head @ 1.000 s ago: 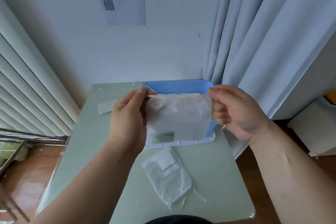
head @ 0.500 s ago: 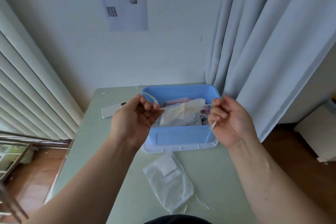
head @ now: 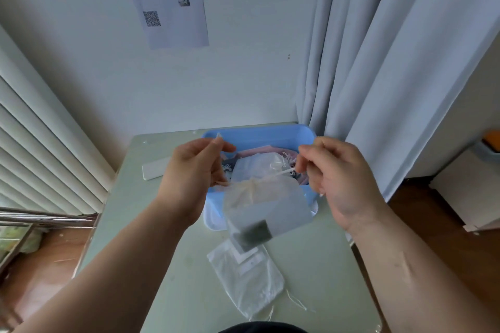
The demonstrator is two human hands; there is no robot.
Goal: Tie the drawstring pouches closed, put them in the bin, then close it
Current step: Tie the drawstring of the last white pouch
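- Right, the left grip (head: 189,178) is closed in a pinch on one end of the drawstring (head: 224,183), thumb and fingers curled round it, with a short tail of cord poking up above the knuckles.
- The right grip (head: 343,181) pinches the other end of the same cord, fingertips curled in, the line running taut from there down to the pouch's neck.
- Between the two hangs the held pouch (head: 270,205). It is sheer, off-white and see-through, its mouth gathered into a tight pucker where the two cords meet.
- It sits in the air, tilted, in front of the near wall of the bin and above the counter, touching neither as far as I can see.
- Inside it you can see a pale card and, down in the lower corner, a dark square piece.
- Just behind is the blue bin (head: 259,135), open-topped, with other white pouches and something pink lying in it.
- A pale lid-like panel (head: 213,220) shows under the bin's near edge.
- Nearer the person, a second pouch (head: 244,276) lies flat on the green counter (head: 319,265). It is clear and crinkled, with white slips inside and loose strings trailing at its near end.
- Off to the left a white flat strip (head: 155,170) rests on the counter.
- Beyond are the wall with a printed sheet (head: 167,3), blinds (head: 40,143) at left and a grey curtain (head: 378,62) at right.
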